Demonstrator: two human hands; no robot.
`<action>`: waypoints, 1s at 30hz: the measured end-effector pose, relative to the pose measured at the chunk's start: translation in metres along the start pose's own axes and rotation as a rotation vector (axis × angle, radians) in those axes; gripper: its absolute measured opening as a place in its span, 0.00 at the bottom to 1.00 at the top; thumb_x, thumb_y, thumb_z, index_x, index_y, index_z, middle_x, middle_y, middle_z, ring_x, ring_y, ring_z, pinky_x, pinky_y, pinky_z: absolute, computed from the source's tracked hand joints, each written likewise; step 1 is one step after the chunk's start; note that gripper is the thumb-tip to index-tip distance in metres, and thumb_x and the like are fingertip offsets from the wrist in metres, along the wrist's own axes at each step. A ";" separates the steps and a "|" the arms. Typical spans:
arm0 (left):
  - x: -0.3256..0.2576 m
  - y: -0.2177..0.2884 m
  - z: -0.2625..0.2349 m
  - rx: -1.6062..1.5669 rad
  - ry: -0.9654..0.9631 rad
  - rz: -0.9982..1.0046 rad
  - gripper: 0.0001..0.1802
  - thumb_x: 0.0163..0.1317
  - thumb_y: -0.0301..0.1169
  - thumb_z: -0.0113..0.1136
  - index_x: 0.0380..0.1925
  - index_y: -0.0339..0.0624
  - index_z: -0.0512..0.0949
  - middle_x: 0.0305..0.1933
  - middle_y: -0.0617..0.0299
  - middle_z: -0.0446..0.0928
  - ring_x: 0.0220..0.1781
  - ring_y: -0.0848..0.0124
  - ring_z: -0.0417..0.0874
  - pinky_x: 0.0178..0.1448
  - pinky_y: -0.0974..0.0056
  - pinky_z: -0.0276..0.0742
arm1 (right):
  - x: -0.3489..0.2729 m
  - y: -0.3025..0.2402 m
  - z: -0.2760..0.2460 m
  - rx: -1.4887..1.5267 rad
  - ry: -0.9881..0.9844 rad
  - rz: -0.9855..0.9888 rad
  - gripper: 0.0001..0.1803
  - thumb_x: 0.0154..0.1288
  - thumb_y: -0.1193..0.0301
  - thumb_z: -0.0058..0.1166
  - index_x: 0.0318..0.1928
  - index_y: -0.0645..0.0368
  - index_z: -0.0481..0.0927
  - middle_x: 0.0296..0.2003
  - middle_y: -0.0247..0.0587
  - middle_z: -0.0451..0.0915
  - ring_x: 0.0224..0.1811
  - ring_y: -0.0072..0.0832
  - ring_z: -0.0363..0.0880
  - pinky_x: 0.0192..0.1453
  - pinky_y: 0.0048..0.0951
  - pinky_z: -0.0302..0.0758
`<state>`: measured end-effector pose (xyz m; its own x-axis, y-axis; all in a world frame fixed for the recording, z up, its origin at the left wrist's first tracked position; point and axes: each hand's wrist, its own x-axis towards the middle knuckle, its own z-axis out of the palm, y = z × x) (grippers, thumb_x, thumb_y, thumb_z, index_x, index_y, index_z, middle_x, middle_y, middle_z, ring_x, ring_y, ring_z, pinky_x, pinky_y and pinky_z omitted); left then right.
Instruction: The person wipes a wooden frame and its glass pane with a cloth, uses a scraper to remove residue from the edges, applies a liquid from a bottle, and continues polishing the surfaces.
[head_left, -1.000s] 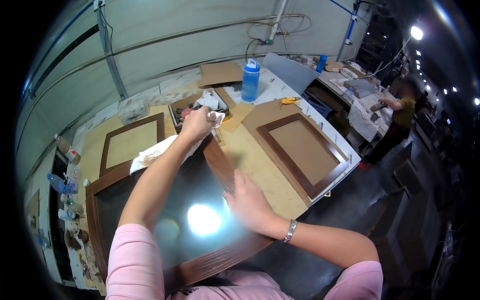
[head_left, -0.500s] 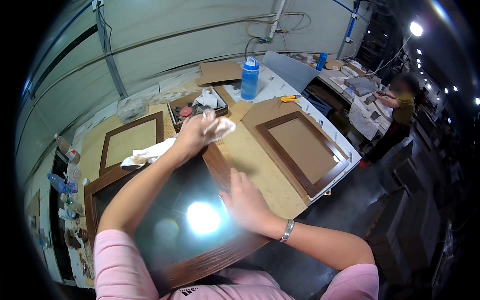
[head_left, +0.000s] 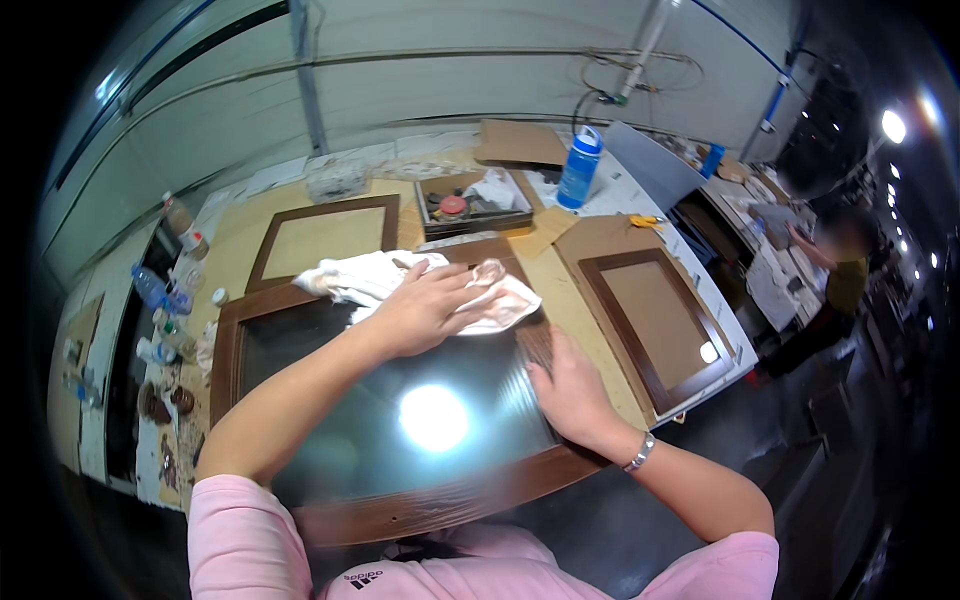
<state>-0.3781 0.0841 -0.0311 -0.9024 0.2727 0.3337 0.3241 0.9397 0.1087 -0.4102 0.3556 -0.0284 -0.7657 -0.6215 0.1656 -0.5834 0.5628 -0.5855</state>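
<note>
A large dark-brown wooden frame with a dark glass panel (head_left: 330, 400) lies before me, and a lamp glares off the glass. Near its far side my left hand (head_left: 425, 310) is closed on a white cloth (head_left: 508, 300) with brownish stains, pressed against the far part of the panel. A second white cloth (head_left: 350, 278) lies bunched just left of that hand, over the frame's far rail. My right hand (head_left: 580, 395) rests on the right rail, its fingers stretched along the wood and the thumb apart. It has a silver bracelet at the wrist.
Smaller brown frames lie at the far left (head_left: 265, 245) and at the right (head_left: 655, 320). Beyond stand an open box (head_left: 475, 228) of small items and a blue water bottle (head_left: 580, 170). Bottles (head_left: 150, 287) and jars line the left edge. Another person (head_left: 845, 280) works at the far right.
My left hand has come nearer with the cloth, from above the far rail down onto the panel. The second cloth now lies farther right. The view has shifted; my right hand stays on the right rail.
</note>
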 end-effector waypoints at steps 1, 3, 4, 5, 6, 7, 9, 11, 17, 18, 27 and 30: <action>-0.016 0.000 -0.009 -0.048 0.018 -0.006 0.24 0.66 0.39 0.63 0.63 0.58 0.79 0.68 0.61 0.76 0.66 0.55 0.73 0.71 0.45 0.63 | 0.000 0.003 -0.001 -0.001 0.006 0.000 0.35 0.68 0.67 0.57 0.67 0.79 0.61 0.59 0.71 0.71 0.63 0.61 0.71 0.68 0.50 0.69; -0.077 -0.032 -0.035 -0.100 0.030 -0.066 0.25 0.64 0.35 0.65 0.63 0.58 0.79 0.67 0.59 0.76 0.64 0.55 0.75 0.69 0.45 0.65 | -0.003 0.005 -0.005 -0.029 0.035 -0.006 0.35 0.68 0.67 0.57 0.66 0.79 0.61 0.59 0.72 0.71 0.62 0.61 0.72 0.67 0.50 0.70; -0.115 -0.047 -0.050 -0.056 0.016 -0.151 0.26 0.63 0.31 0.65 0.62 0.57 0.79 0.65 0.58 0.78 0.62 0.54 0.77 0.68 0.47 0.67 | -0.004 0.006 -0.006 -0.034 0.041 -0.015 0.35 0.68 0.67 0.57 0.66 0.79 0.61 0.59 0.71 0.72 0.62 0.61 0.72 0.67 0.49 0.70; -0.156 -0.061 -0.070 -0.008 -0.001 -0.244 0.27 0.61 0.27 0.66 0.62 0.57 0.79 0.62 0.56 0.79 0.60 0.52 0.78 0.66 0.49 0.69 | -0.004 0.004 -0.006 -0.033 0.040 -0.030 0.35 0.68 0.68 0.57 0.66 0.79 0.62 0.58 0.71 0.72 0.61 0.61 0.72 0.66 0.49 0.71; -0.198 -0.077 -0.089 0.054 0.026 -0.395 0.24 0.64 0.26 0.62 0.61 0.55 0.80 0.58 0.58 0.81 0.56 0.56 0.80 0.62 0.53 0.73 | -0.004 0.001 -0.006 -0.029 0.045 -0.040 0.34 0.67 0.68 0.57 0.66 0.79 0.62 0.58 0.71 0.72 0.61 0.61 0.72 0.66 0.49 0.71; -0.231 -0.082 -0.109 0.122 0.050 -0.552 0.22 0.66 0.25 0.58 0.60 0.54 0.81 0.53 0.59 0.82 0.53 0.60 0.81 0.57 0.57 0.76 | -0.002 0.000 -0.002 -0.034 0.034 -0.046 0.34 0.67 0.68 0.57 0.66 0.79 0.62 0.58 0.71 0.72 0.61 0.62 0.73 0.66 0.49 0.71; -0.249 -0.073 -0.142 -0.346 0.608 -0.725 0.18 0.68 0.24 0.57 0.58 0.40 0.79 0.47 0.61 0.82 0.49 0.70 0.83 0.54 0.65 0.77 | 0.003 -0.004 0.006 -0.062 0.024 -0.059 0.34 0.67 0.68 0.57 0.66 0.79 0.62 0.58 0.71 0.72 0.61 0.62 0.73 0.66 0.49 0.71; -0.205 -0.025 -0.175 -0.333 0.762 -0.557 0.16 0.71 0.27 0.55 0.57 0.36 0.77 0.45 0.64 0.81 0.44 0.76 0.82 0.50 0.69 0.78 | 0.006 -0.004 -0.001 -0.102 0.008 -0.030 0.33 0.67 0.68 0.56 0.67 0.75 0.64 0.63 0.68 0.69 0.66 0.58 0.69 0.70 0.47 0.67; -0.154 0.072 -0.193 -0.444 0.412 -0.049 0.28 0.58 0.27 0.69 0.60 0.35 0.77 0.58 0.49 0.81 0.58 0.62 0.82 0.62 0.61 0.76 | 0.020 -0.107 0.004 0.644 -0.139 -0.424 0.37 0.65 0.68 0.61 0.71 0.64 0.64 0.71 0.54 0.61 0.73 0.44 0.62 0.75 0.40 0.61; -0.173 0.069 -0.206 -0.385 0.400 -0.074 0.24 0.58 0.26 0.69 0.56 0.35 0.80 0.55 0.50 0.83 0.56 0.62 0.83 0.62 0.61 0.76 | 0.019 -0.130 0.009 0.745 -0.228 -0.430 0.38 0.64 0.68 0.62 0.72 0.63 0.64 0.71 0.54 0.61 0.74 0.43 0.62 0.75 0.40 0.62; -0.453 -0.015 -0.044 -0.176 0.424 -1.321 0.06 0.58 0.26 0.64 0.35 0.38 0.84 0.34 0.51 0.84 0.40 0.60 0.85 0.46 0.60 0.79 | -0.030 -0.155 0.057 -0.027 -0.277 -0.764 0.18 0.43 0.72 0.66 0.36 0.66 0.76 0.43 0.54 0.78 0.46 0.51 0.78 0.49 0.45 0.77; -0.460 0.006 0.028 -0.097 0.160 -1.227 0.15 0.58 0.29 0.65 0.46 0.40 0.80 0.42 0.47 0.84 0.43 0.50 0.85 0.46 0.50 0.80 | -0.044 -0.153 0.055 -0.149 -0.105 -0.655 0.18 0.40 0.79 0.62 0.38 0.64 0.78 0.30 0.44 0.72 0.30 0.44 0.74 0.32 0.42 0.72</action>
<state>0.0311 -0.0296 -0.2096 -0.5815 -0.8103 0.0722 -0.6837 0.5349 0.4965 -0.2728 0.2668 0.0098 -0.2155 -0.9050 0.3667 -0.9548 0.1167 -0.2733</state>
